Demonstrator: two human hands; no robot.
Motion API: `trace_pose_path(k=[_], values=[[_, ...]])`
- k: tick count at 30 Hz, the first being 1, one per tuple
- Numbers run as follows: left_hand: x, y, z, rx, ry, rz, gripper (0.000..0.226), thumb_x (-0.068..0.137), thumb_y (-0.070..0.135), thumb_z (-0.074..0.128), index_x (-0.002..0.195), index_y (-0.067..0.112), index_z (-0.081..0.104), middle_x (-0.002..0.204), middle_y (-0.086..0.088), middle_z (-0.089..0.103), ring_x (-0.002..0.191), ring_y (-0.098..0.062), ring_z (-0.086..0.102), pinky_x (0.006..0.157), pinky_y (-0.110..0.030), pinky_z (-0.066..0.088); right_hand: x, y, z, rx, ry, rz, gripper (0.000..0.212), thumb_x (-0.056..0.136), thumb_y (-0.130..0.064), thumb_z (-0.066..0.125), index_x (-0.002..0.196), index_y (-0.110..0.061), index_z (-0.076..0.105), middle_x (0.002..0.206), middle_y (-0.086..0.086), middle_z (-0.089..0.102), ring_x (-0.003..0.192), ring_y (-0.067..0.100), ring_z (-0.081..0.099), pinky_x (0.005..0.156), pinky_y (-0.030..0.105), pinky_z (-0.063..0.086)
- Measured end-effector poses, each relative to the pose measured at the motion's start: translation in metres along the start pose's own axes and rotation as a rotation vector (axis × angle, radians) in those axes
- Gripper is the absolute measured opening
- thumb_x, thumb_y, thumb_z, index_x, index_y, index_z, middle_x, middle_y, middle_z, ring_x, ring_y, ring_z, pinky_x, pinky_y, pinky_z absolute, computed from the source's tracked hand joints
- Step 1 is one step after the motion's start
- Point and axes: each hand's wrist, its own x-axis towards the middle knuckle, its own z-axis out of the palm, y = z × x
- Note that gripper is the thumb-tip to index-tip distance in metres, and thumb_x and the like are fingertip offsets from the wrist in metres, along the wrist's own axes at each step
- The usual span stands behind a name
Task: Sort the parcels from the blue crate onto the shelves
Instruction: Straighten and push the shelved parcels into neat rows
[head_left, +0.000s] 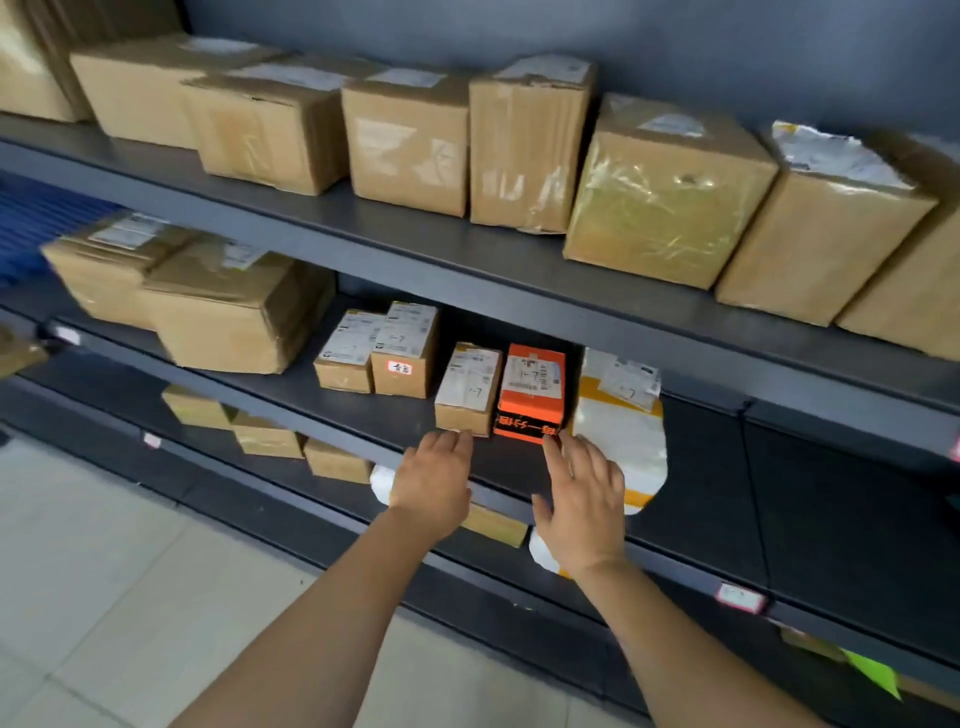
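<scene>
On the middle shelf (805, 493) stand, left to right, two large brown cartons (239, 312), a pair of small brown boxes (374, 353), a small brown parcel (467, 389), an orange box (532, 392) touching that parcel, and a white-and-yellow mailer bag (621, 431) lying flat just beside the box. The left hand (434, 480) has its fingers extended, tips at the small brown parcel's front lower edge, gripping nothing. The right hand (582, 499) has its fingers spread and straight, one tip touching the orange box's front lower corner.
</scene>
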Motion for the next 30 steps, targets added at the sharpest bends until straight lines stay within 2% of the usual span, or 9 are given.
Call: trace_pose_path(k=[4,7,10,13,16,23,30], values=[[-0.044,-0.083,-0.007,0.056,-0.011,-0.054,0.077,0.089,0.022,0.060,0.152,0.014,0.016,0.151,-0.007,0.032,0.139,-0.027,0.027,0.111,-0.040,0.030,-0.006,-0.083,0.000,-0.033,-0.127,-0.033,0.070,0.061,-0.036,0.087,0.124,-0.016,0.063,0.128,0.009,0.061,0.121,0.031,0.054,0.094,0.048,0.046],[-0.080,-0.148,-0.017,0.096,-0.017,-0.115,0.072,0.089,0.021,0.058,0.150,0.014,0.020,0.148,-0.007,0.035,0.137,-0.027,0.031,0.107,-0.040,0.033,-0.010,-0.152,-0.002,-0.019,-0.216,-0.089,0.066,0.081,-0.038,0.071,0.140,-0.021,0.046,0.143,0.006,0.046,0.134,0.027,0.038,0.105,0.043,0.033],[-0.112,-0.211,-0.026,0.126,-0.042,-0.160,0.069,0.089,0.021,0.058,0.148,0.012,0.024,0.143,-0.007,0.040,0.132,-0.028,0.035,0.104,-0.040,0.036,-0.010,-0.215,0.001,0.018,-0.256,-0.153,0.066,0.087,-0.041,0.063,0.145,-0.023,0.036,0.144,0.004,0.040,0.135,0.024,0.033,0.106,0.037,0.030],[-0.137,-0.269,-0.031,0.106,-0.038,-0.201,0.063,0.085,0.016,0.059,0.142,0.013,0.033,0.139,-0.007,0.044,0.129,-0.028,0.038,0.101,-0.039,0.038,-0.006,-0.274,0.004,0.028,-0.301,-0.200,0.061,0.090,-0.040,0.060,0.143,-0.022,0.037,0.145,0.004,0.039,0.135,0.025,0.033,0.107,0.038,0.031],[-0.153,-0.318,-0.031,0.109,-0.050,-0.239,0.066,0.084,0.014,0.060,0.144,0.014,0.031,0.141,-0.007,0.042,0.131,-0.027,0.036,0.103,-0.040,0.037,0.004,-0.325,0.011,0.023,-0.318,-0.242,0.058,0.089,-0.040,0.061,0.140,-0.022,0.040,0.145,0.004,0.041,0.135,0.025,0.033,0.107,0.039,0.031],[-0.142,-0.415,-0.018,0.107,-0.088,-0.290,0.071,0.088,0.019,0.060,0.149,0.014,0.025,0.147,-0.008,0.037,0.136,-0.028,0.032,0.107,-0.040,0.035,0.047,-0.413,0.047,-0.035,-0.379,-0.299,0.060,0.089,-0.041,0.060,0.141,-0.022,0.039,0.142,0.005,0.043,0.132,0.026,0.036,0.104,0.039,0.035],[-0.091,-0.498,0.011,0.092,-0.127,-0.291,0.070,0.085,0.014,0.061,0.147,0.014,0.027,0.141,-0.007,0.042,0.131,-0.026,0.035,0.103,-0.036,0.038,0.103,-0.469,0.106,-0.061,-0.448,-0.278,0.059,0.090,-0.042,0.059,0.142,-0.024,0.038,0.142,0.002,0.043,0.132,0.024,0.035,0.104,0.037,0.034]])
